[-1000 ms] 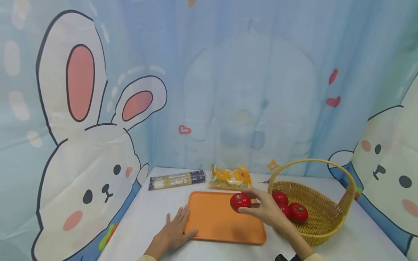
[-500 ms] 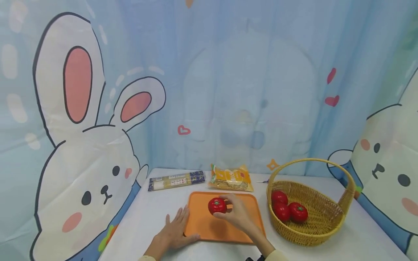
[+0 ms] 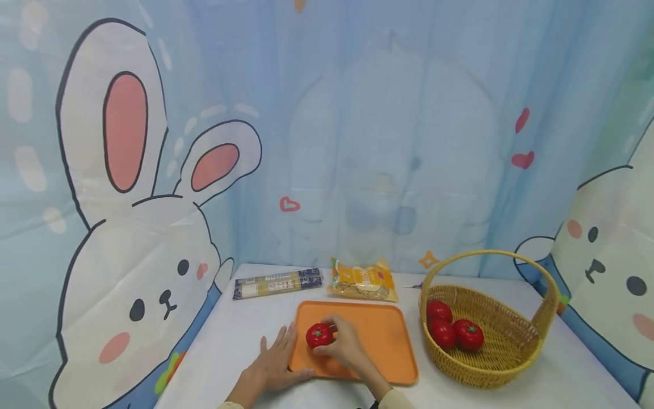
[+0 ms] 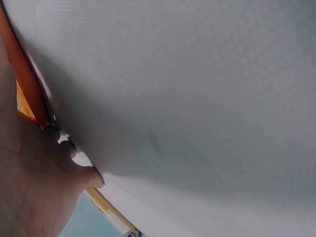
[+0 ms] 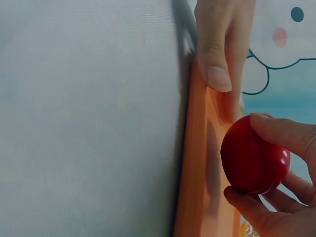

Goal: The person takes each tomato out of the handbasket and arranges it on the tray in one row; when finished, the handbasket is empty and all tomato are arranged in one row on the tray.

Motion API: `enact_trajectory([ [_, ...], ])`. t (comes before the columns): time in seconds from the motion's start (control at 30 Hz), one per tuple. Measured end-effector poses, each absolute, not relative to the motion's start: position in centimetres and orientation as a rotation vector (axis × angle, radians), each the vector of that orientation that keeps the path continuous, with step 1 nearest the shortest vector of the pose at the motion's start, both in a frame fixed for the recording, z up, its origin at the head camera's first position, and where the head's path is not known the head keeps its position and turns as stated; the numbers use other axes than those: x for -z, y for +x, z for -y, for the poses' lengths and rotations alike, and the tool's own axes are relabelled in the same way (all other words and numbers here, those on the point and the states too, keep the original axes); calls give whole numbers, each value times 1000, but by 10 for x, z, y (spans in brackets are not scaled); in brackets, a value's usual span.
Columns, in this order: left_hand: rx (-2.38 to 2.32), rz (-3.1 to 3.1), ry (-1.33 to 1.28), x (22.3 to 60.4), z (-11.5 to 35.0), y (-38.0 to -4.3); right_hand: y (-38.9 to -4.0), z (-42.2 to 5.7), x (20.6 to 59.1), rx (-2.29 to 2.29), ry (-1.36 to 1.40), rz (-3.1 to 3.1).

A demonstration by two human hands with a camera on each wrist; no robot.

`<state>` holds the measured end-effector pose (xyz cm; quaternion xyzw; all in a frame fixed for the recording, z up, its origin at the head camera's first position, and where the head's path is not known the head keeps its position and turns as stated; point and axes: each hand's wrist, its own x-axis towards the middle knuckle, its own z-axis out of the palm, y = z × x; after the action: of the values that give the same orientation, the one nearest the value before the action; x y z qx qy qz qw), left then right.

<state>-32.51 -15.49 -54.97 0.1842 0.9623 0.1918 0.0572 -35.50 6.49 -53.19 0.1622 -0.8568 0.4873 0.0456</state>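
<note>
In the head view a red tomato [image 3: 318, 335] is held over the left part of an orange tray [image 3: 378, 346]. My right hand [image 3: 343, 342] grips it between thumb and fingers; the right wrist view shows this tomato [image 5: 254, 155] slightly above the tray floor, its shadow beneath. Flat at the tray's left edge lies my left hand [image 3: 276, 359], fingers straight, thumb along the near rim. In the left wrist view the left hand [image 4: 39, 173] touches the white tabletop beside the tray's orange rim [image 4: 27, 74].
A wicker basket [image 3: 503, 341] with a tall handle stands right of the tray, with several tomatoes [image 3: 468, 334] inside. Behind the tray lie a yellow food packet [image 3: 363, 280] and a long noodle packet [image 3: 278, 283]. A bunny-printed curtain [image 3: 317, 142] hangs at the back.
My right hand has carried the tomato leftward from beside the basket to the tray's left part, and lower. The left hand has stayed at the tray's edge.
</note>
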Motion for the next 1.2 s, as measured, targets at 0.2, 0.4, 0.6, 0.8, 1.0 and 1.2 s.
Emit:
enact_trajectory([
  [0.2,-592,-2920,563,550,155,-324,-359,-54,536,-1515,434,2643],
  [0.4,-621,-2916,564,553,154,-325,-364,-48,537,-1464,388,2660],
  [0.6,-661,-2912,571,556,154,-327,-370,-44,542,-1510,347,2624],
  [0.8,-740,-2928,591,567,158,-332,-370,-40,545,-1519,343,2608],
  [1.0,-716,-2911,587,556,157,-324,-370,-37,545,-1530,362,2607],
  [1.2,-736,-2908,588,557,157,-325,-370,-35,545,-1508,338,2621],
])
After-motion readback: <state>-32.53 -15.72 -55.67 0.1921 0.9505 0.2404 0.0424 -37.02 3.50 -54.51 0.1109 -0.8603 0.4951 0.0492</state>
